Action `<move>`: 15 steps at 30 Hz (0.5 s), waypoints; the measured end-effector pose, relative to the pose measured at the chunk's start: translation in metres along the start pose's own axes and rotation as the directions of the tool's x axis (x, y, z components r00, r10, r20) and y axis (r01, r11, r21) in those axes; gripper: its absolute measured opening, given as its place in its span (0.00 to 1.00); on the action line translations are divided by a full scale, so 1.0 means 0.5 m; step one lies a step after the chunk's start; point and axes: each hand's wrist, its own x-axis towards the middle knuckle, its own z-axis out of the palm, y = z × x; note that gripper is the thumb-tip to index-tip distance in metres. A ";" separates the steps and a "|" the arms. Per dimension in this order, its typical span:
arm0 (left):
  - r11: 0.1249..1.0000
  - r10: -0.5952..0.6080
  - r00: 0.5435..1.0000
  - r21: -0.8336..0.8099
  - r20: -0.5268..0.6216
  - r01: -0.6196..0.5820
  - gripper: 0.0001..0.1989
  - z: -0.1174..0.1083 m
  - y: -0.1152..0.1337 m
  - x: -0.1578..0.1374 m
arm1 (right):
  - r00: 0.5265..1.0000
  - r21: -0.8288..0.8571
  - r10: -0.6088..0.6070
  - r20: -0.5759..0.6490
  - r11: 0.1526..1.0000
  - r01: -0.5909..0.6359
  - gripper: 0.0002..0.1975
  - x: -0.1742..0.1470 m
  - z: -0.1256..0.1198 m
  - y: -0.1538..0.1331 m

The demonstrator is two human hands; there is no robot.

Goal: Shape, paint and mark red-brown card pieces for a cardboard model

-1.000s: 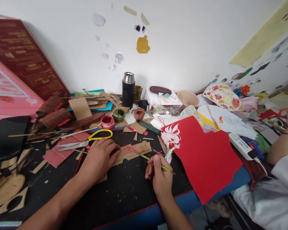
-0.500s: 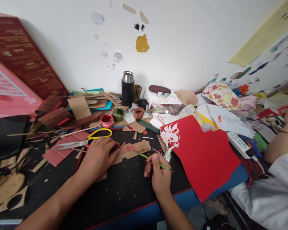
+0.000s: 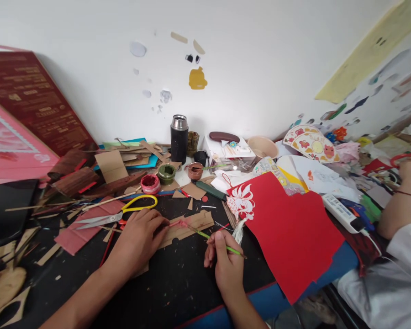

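My right hand (image 3: pixel 224 260) is closed round a paintbrush with a green handle (image 3: pixel 233 251). Its bristle end points left and meets a thin reddish strip (image 3: pixel 174 224) over a piece of brown cardboard (image 3: pixel 202 221). Pinched fingers of my left hand (image 3: pixel 142 234) hold the strip's near end; the grip itself is partly hidden. Pink paint marks show where brush and strip meet. Beyond the hands stand open paint pots: a red one (image 3: pixel 150 183), a green one (image 3: pixel 166 174) and a brown one (image 3: pixel 195 171).
Yellow-handled scissors (image 3: pixel 140 203) lie behind my left hand. A large red sheet (image 3: pixel 287 228) covers the right side of the black mat (image 3: pixel 171 292). A black flask (image 3: pixel 179 141) stands near the wall. At far right is another person's arm (image 3: pixel 402 201).
The view has tilted up slightly, so things sit lower. The brush tip has moved from the cardboard's painted patch onto the reddish strip. Both hands keep their grips.
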 end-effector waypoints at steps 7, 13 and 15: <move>1.000 -0.010 1.000 -0.011 0.017 0.010 0.10 0.000 0.002 0.000 | 1.000 0.005 0.015 0.005 1.000 -0.015 0.29 0.000 -0.001 0.000; 1.000 -0.002 1.000 -0.003 0.024 0.002 0.12 -0.002 0.002 0.001 | 1.000 -0.014 0.016 0.015 1.000 -0.015 0.30 0.001 0.001 -0.014; 1.000 -0.002 1.000 -0.002 0.020 0.002 0.13 -0.003 0.001 0.001 | 1.000 -0.014 0.015 0.015 1.000 -0.015 0.30 0.001 0.001 -0.015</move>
